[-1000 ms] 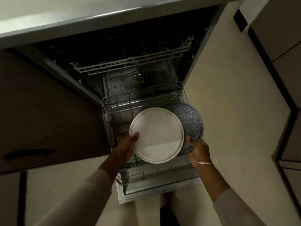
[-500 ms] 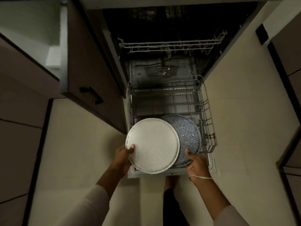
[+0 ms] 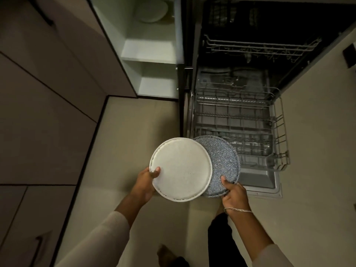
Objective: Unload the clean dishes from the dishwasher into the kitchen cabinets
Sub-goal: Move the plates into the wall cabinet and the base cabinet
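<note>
My left hand [image 3: 147,182] grips the left rim of a white speckled plate [image 3: 182,168], thumb on top. My right hand [image 3: 233,191] holds a blue-grey speckled plate [image 3: 224,160] by its near edge; the white plate overlaps its left half. Both plates hover above the floor, just left of the dishwasher's pulled-out lower rack [image 3: 240,128], which looks bare. The upper rack [image 3: 260,47] sits farther back in the dark tub. An open cabinet [image 3: 152,49] with white shelves stands to the left of the dishwasher, with a pale plate [image 3: 152,11] on an upper shelf.
The open dishwasher door [image 3: 269,180] juts out over the beige floor [image 3: 134,132] to my right. Closed brown cabinet fronts [image 3: 48,93] line the left side. My feet and a dark trouser leg [image 3: 219,239] show below the plates.
Both plates have been lifted off the lower rack and carried left, away from the dishwasher. The view has swung left, and the open white-shelved cabinet has come into sight.
</note>
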